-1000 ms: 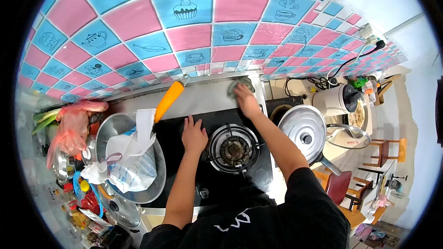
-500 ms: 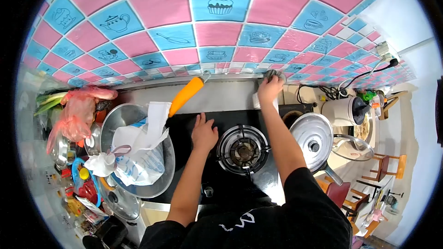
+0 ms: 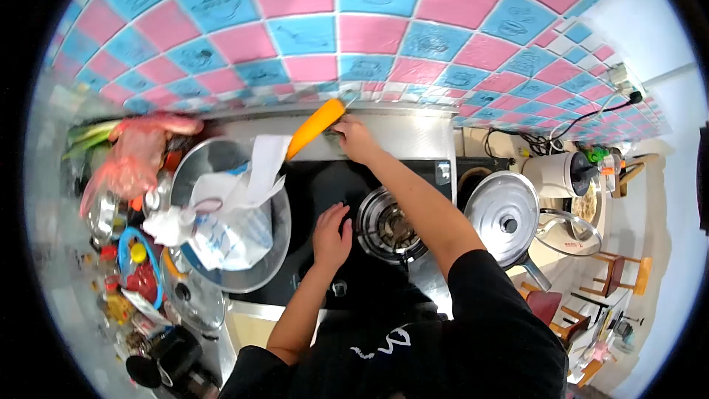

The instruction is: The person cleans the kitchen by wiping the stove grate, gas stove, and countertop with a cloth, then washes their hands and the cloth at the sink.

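My right hand [image 3: 357,140] is at the back of the cooktop, fingers closed on a grey scouring pad [image 3: 336,136] pressed to the metal ledge [image 3: 410,138]. The pad is mostly hidden by the fingers. Just left of this hand, a thick orange handle [image 3: 316,128] slants up from beside the metal basin. My left hand [image 3: 331,238] lies with fingers extended on the black glass cooktop [image 3: 310,192], left of the gas burner [image 3: 391,225]. My right forearm passes over part of the burner.
A large metal basin [image 3: 284,240] holding a white plastic bag [image 3: 233,233] stands at left, near a pink bag [image 3: 136,159] and a glass lid [image 3: 196,299]. At right are a lidded pan [image 3: 504,214], a beige appliance [image 3: 548,175] and cables [image 3: 546,146]. A tiled wall rises behind.
My right hand has swept left along the back ledge with the pad, from the right end to beside the orange handle. My left hand remains on the cooktop. The view has shifted slightly.
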### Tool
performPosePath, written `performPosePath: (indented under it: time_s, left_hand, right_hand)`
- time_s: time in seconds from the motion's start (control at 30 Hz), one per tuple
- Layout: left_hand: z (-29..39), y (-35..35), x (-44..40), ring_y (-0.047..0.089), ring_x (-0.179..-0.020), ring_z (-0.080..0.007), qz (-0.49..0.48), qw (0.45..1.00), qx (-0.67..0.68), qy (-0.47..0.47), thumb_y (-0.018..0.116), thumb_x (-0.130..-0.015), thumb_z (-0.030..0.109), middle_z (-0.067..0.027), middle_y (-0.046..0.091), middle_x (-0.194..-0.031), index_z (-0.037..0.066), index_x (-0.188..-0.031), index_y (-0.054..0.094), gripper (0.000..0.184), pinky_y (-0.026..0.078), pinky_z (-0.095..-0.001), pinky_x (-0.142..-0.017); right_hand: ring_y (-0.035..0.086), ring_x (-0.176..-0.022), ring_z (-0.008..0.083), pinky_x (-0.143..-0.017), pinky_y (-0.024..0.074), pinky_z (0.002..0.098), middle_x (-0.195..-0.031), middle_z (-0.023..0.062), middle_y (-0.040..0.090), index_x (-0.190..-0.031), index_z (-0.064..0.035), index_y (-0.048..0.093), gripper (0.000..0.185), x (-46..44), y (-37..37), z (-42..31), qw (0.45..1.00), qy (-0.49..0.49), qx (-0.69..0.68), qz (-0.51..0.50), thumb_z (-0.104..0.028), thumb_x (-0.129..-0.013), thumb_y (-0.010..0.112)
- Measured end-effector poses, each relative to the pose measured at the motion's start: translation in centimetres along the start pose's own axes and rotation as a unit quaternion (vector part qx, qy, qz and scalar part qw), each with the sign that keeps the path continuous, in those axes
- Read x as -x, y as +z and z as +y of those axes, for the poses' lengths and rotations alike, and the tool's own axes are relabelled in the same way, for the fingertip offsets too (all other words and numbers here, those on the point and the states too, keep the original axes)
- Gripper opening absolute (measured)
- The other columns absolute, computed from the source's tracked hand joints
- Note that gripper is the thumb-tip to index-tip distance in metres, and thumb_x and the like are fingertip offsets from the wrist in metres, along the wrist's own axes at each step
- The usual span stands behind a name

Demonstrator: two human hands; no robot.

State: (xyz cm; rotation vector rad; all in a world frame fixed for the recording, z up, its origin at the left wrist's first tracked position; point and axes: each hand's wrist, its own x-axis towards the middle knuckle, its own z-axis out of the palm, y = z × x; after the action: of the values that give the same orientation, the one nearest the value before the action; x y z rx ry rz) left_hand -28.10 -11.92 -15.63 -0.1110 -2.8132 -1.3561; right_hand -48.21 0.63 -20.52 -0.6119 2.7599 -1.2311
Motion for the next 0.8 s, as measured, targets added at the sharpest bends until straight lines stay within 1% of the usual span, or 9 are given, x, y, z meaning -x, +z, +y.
performPosePath:
  time_s: [0.1,0.23,0.3,0.37,0.43,0.5,0.57,0.63,0.8]
  left_hand:
    - [-1.1,-1.8,2.8,0.052,-0.103,-0.0338,0.020,1.000,-0.014,-0.005,0.057,-0.079,0.008,-0.0157,0.057,-0.112,0.002,-0.104,0.058,0.026,0.043,-0.0393,-0.088]
    - [-3.3,-3.3,6.6,0.055,-0.100,-0.0322,0.043,0.998,-0.035,-0.032,0.057,-0.079,0.007,-0.0145,0.059,-0.108,0.003,-0.103,0.059,0.025,0.043,-0.0375,-0.087]
    - [-3.5,-3.9,7.8,0.055,-0.098,-0.0322,0.055,0.997,-0.035,-0.031,0.056,-0.079,0.007,-0.0148,0.059,-0.107,0.002,-0.102,0.059,0.023,0.043,-0.0372,-0.086]
    - [-4.1,-4.3,9.2,0.056,-0.098,-0.0323,0.054,0.998,-0.029,-0.029,0.056,-0.079,0.007,-0.0150,0.060,-0.106,0.002,-0.101,0.059,0.023,0.044,-0.0373,-0.085]
    - [-4.1,-4.9,10.2,0.056,-0.097,-0.0324,0.061,0.997,-0.025,-0.031,0.056,-0.079,0.007,-0.0150,0.060,-0.106,0.002,-0.101,0.060,0.023,0.044,-0.0374,-0.085]
    - [-4.1,-5.6,11.4,0.056,-0.097,-0.0325,0.069,0.996,-0.024,-0.044,0.056,-0.080,0.007,-0.0150,0.060,-0.105,0.002,-0.101,0.060,0.022,0.044,-0.0376,-0.085]
    - [-3.9,-6.3,12.6,0.056,-0.094,-0.0335,0.099,0.994,-0.012,-0.049,0.056,-0.079,0.006,-0.0158,0.060,-0.104,0.001,-0.100,0.060,0.022,0.045,-0.0391,-0.082]
    - [-4.3,-6.7,14.2,0.056,-0.094,-0.0332,0.110,0.992,-0.020,-0.052,0.056,-0.078,0.003,-0.0164,0.061,-0.103,0.000,-0.099,0.060,0.021,0.045,-0.0385,-0.081]
    - [-5.6,-7.4,17.1,0.057,-0.093,-0.0328,0.157,0.985,-0.002,-0.075,0.056,-0.077,0.001,-0.0170,0.061,-0.100,-0.001,-0.098,0.060,0.021,0.045,-0.0373,-0.083]
  right_hand:
    - [0.048,-0.094,0.0335,-0.084,0.0423,0.0406,-0.106,0.0125,0.052,-0.099,-0.0088,0.064,0.032,2.4,3.5,-2.7,0.995,0.040,0.092,0.007,-0.002,-0.071,0.049]
    - [0.047,-0.094,0.0342,-0.084,0.0425,0.0396,-0.107,0.0108,0.051,-0.099,-0.0116,0.065,0.036,6.6,7.6,-5.3,0.992,-0.042,0.122,0.015,0.001,-0.068,0.051]
    - [0.047,-0.095,0.0347,-0.086,0.0417,0.0385,-0.107,0.0113,0.051,-0.099,-0.0132,0.065,0.042,10.6,8.1,-7.1,0.989,-0.118,0.047,-0.079,0.006,-0.064,0.052]
    - [0.047,-0.098,0.0327,-0.088,0.0415,0.0386,-0.108,0.0103,0.051,-0.099,-0.0159,0.066,0.047,12.7,10.4,-6.8,0.948,-0.142,-0.045,-0.281,0.010,-0.062,0.053]
    - [0.048,-0.099,0.0310,-0.087,0.0419,0.0407,-0.107,0.0093,0.052,-0.093,-0.0160,0.066,0.037,12.7,6.7,-10.1,0.969,-0.079,0.040,-0.231,0.006,-0.067,0.053]
    - [0.050,-0.099,0.0300,-0.085,0.0440,0.0413,-0.106,0.0092,0.052,-0.096,-0.0158,0.063,0.027,10.0,4.0,-10.2,0.990,-0.012,0.134,-0.039,-0.004,-0.076,0.050]
    - [0.051,-0.097,0.0304,-0.081,0.0468,0.0415,-0.103,0.0097,0.052,-0.100,-0.0122,0.056,0.021,7.7,3.8,-8.0,0.961,0.130,0.244,-0.005,-0.012,-0.082,0.046]
    - [0.051,-0.096,0.0298,-0.077,0.0483,0.0408,-0.103,0.0112,0.052,-0.105,-0.0079,0.050,0.022,7.9,5.3,-7.1,0.946,0.162,0.281,0.031,-0.014,-0.084,0.045]
    - [0.050,-0.099,0.0313,-0.074,0.0484,0.0418,-0.105,0.0132,0.050,-0.107,-0.0080,0.051,0.026,16.4,12.1,-15.4,0.960,0.013,0.249,-0.127,-0.015,-0.083,0.046]
